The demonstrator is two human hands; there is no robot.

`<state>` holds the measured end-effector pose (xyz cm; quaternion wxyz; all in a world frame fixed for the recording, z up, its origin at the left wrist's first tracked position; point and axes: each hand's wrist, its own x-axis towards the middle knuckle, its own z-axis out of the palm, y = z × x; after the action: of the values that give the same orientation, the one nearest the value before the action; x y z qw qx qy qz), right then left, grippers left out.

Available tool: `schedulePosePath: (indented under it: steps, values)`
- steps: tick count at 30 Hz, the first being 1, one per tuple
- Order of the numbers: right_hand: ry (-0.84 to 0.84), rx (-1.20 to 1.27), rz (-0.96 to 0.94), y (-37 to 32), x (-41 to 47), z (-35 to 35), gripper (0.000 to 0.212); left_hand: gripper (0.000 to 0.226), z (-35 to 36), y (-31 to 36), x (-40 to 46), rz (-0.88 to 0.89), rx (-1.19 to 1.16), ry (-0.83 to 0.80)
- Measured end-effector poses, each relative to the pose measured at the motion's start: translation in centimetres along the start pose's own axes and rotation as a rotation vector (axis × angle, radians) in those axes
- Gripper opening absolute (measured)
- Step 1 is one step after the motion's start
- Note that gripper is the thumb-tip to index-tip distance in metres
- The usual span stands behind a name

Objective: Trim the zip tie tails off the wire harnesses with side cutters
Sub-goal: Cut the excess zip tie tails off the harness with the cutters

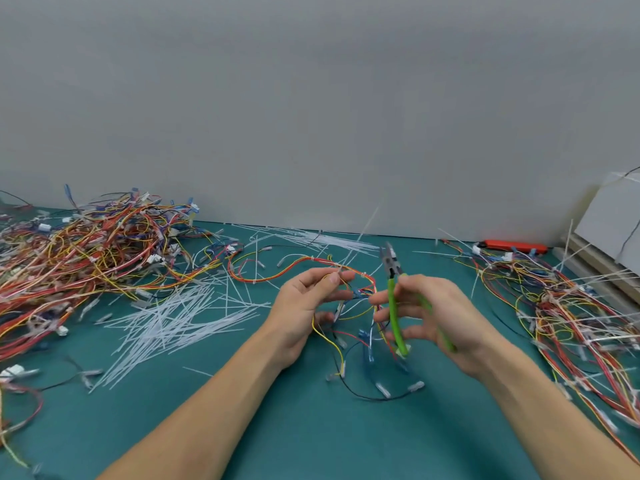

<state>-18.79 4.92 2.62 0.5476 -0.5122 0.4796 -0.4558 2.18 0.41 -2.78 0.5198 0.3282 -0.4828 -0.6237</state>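
Note:
My left hand (pixel 308 299) pinches a wire harness (pixel 277 270) of red, orange and yellow wires between thumb and fingers, just above the table. A white zip tie tail (pixel 367 220) sticks up from the harness. Loose ends of the harness with blue connectors (pixel 367 344) hang below both hands. My right hand (pixel 433 313) holds green-handled side cutters (pixel 394 306), jaws pointing up and away, handles spread apart. The jaws (pixel 389 254) are clear of the harness, to the right of the tie tail.
A big heap of harnesses (pixel 86 251) lies at the left, another heap (pixel 571 313) at the right. Cut white tie tails (pixel 166 323) are strewn over the green mat (pixel 311 427). An orange tool (pixel 512 245) lies by the wall, and grey boards (pixel 613 230) lean at far right.

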Motion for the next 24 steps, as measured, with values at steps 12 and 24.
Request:
schedulePosePath:
  steps: [12,24]
  values:
    - [-0.532,0.635,0.366,3.3,-0.2,-2.0,0.038,0.028,0.6,-1.4,0.4,-0.051,-0.117,-0.025]
    - [-0.608,0.770,0.520,3.9,-0.6,-1.7,0.044,0.021,0.0,-1.2,0.3,-0.085,-0.090,-0.146]
